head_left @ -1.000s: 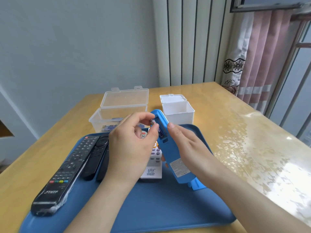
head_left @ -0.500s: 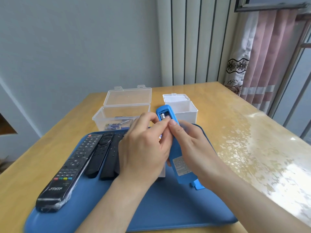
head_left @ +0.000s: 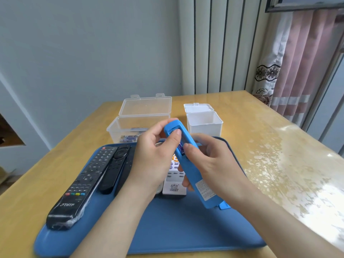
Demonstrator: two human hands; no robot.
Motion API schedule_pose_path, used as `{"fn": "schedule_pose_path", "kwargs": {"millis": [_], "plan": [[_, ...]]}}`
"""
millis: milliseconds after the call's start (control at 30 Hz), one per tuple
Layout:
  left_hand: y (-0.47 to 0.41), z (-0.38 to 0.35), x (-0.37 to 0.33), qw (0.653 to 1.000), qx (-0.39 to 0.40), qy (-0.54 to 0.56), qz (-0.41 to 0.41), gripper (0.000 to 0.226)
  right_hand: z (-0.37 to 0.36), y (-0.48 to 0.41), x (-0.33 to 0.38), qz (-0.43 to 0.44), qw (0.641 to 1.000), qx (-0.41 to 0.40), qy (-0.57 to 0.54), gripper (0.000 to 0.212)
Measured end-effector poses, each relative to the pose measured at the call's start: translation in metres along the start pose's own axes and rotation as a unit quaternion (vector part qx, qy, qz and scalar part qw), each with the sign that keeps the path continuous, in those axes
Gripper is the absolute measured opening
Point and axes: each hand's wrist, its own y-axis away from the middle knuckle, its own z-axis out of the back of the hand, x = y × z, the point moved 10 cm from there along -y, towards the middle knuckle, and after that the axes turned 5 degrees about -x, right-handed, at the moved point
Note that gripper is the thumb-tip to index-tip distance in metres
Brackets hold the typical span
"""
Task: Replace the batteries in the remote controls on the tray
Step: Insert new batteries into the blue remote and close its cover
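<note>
Blue remote (head_left: 193,172) held tilted above tray (head_left: 176,226), ctr frame, back side up, batt compartment open w/ battery (head_left: 181,148) showing inside. L hand (head_left: 154,157) curled round its top end, thumb pressing at the compartment. R hand (head_left: 210,164) grips the body, thumb on the battery. Black remotes (head_left: 87,179) + white remote (head_left: 174,183) lie on tray, left/ctr. Clear box (head_left: 130,125) and white box (head_left: 204,123) behind tray, upper ctr.
</note>
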Motion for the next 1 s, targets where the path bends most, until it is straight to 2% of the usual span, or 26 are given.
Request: {"fn": "schedule_pose_path", "kwargs": {"millis": [133, 200, 333, 400, 500, 567, 667, 800, 1000], "plan": [[0.002, 0.000, 0.005, 1.000, -0.004, -0.003, 0.009, 0.023, -0.001, -0.001, -0.006, -0.013, 0.999, -0.002, 0.036, 0.011], [0.004, -0.003, 0.010, 0.998, -0.005, 0.049, 0.050, 0.029, 0.001, -0.003, -0.012, -0.036, 0.999, -0.010, 0.035, 0.010], [0.007, -0.014, 0.019, 0.959, 0.018, 0.245, 0.140, 0.052, 0.005, -0.003, -0.028, -0.150, 0.986, -0.008, -0.072, 0.017], [0.009, -0.016, 0.021, 0.951, 0.026, 0.267, 0.154, 0.066, 0.001, 0.000, -0.031, -0.187, 0.975, 0.011, -0.123, 0.020], [0.009, -0.016, 0.024, 0.963, 0.014, 0.230, 0.140, 0.073, -0.004, 0.002, -0.030, -0.202, 0.961, 0.028, -0.187, 0.014], [0.006, -0.010, 0.025, 0.981, -0.016, 0.162, 0.106, 0.069, -0.003, 0.002, -0.030, -0.207, 0.954, 0.023, -0.216, 0.011], [0.006, -0.004, 0.022, 0.988, -0.047, 0.136, 0.056, 0.053, 0.000, 0.001, -0.035, -0.212, 0.947, 0.001, -0.242, 0.027], [0.010, -0.008, 0.012, 0.994, -0.046, 0.096, 0.002, 0.040, -0.004, 0.001, -0.038, -0.204, 0.948, -0.007, -0.244, 0.031], [0.016, -0.019, 0.008, 0.997, -0.013, 0.074, -0.011, 0.024, 0.002, -0.002, -0.037, -0.189, 0.947, -0.015, -0.260, 0.031]]}}
